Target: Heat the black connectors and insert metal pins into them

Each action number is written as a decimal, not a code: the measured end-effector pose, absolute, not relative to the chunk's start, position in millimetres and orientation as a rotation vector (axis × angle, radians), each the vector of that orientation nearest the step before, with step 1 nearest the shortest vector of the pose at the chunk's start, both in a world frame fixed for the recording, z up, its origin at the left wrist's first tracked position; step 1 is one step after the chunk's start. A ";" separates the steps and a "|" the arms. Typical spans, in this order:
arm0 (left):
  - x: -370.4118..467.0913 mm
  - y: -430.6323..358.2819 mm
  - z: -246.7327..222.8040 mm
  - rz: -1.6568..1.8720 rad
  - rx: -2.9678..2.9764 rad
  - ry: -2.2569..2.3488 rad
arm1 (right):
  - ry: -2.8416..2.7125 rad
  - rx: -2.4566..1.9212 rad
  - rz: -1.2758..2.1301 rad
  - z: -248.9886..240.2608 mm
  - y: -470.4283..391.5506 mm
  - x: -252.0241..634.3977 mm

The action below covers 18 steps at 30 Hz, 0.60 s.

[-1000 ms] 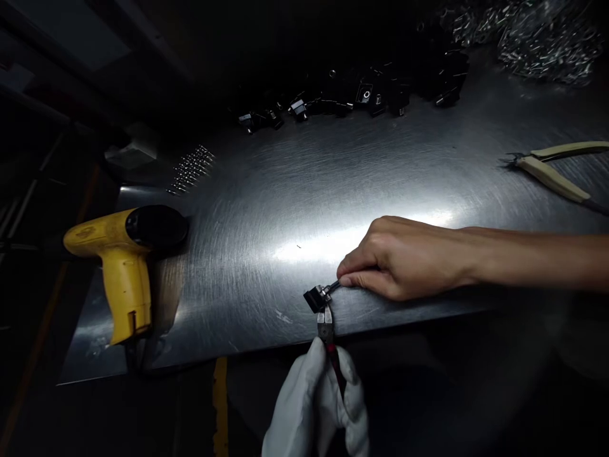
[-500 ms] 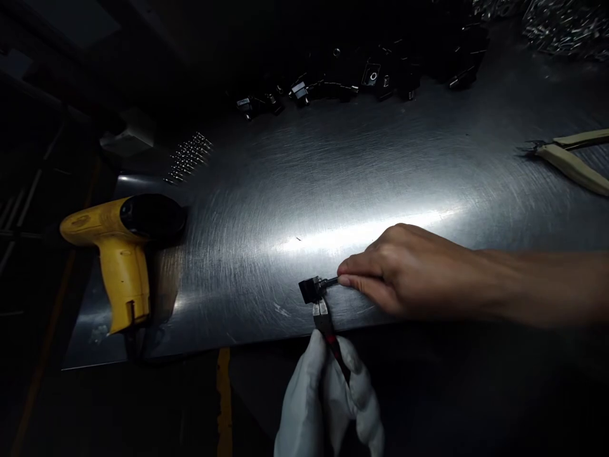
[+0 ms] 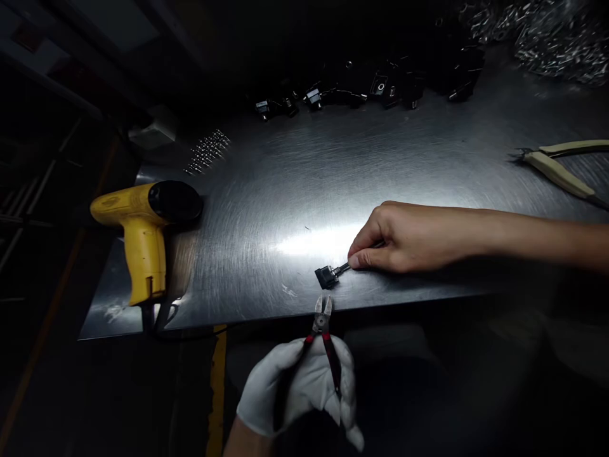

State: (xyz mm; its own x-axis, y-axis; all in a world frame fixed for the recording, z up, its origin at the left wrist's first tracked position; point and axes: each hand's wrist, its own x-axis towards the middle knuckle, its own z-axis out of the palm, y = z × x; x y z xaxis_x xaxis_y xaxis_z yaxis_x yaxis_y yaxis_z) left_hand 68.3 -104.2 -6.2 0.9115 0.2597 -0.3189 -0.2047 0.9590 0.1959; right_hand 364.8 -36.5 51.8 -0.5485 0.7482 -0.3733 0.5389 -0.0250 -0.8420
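Observation:
In a white glove, my left hand (image 3: 304, 381) is closed around the handles of red-and-black side cutters (image 3: 321, 320). Their jaws stand apart and point up at the table's front edge, a little below a small black connector (image 3: 326, 277). My bare right hand (image 3: 392, 238) reaches in from the right, thumb and fingers pinching the dark cable (image 3: 344, 268) joined to that connector. The connector is at the brushed metal table (image 3: 257, 209), close to its front edge; whether it rests on the surface I cannot tell. Part of the cable is hidden in my right hand.
A yellow heat gun (image 3: 143, 235) is at the left of the table. Behind it lie small metal pins (image 3: 208, 152) in rows. Dark connector parts (image 3: 314, 98) line the back. Pale-handled pliers (image 3: 556, 171) lie right, below a heap of shiny metal pieces (image 3: 564, 47).
The cutters have moved down off the connector and their jaws have opened. My right hand has shifted slightly up and right with the cable and connector. The whole view has shifted a little.

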 end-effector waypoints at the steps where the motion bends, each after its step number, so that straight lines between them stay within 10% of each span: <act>1: 66.8 -102.6 -3.7 0.230 0.160 0.352 | -2.058 -1.372 1.603 51.7 -36.5 365.0; 18: 65.4 -80.4 5.2 0.066 0.186 0.451 | -2.126 -1.268 1.532 53.1 -36.2 367.5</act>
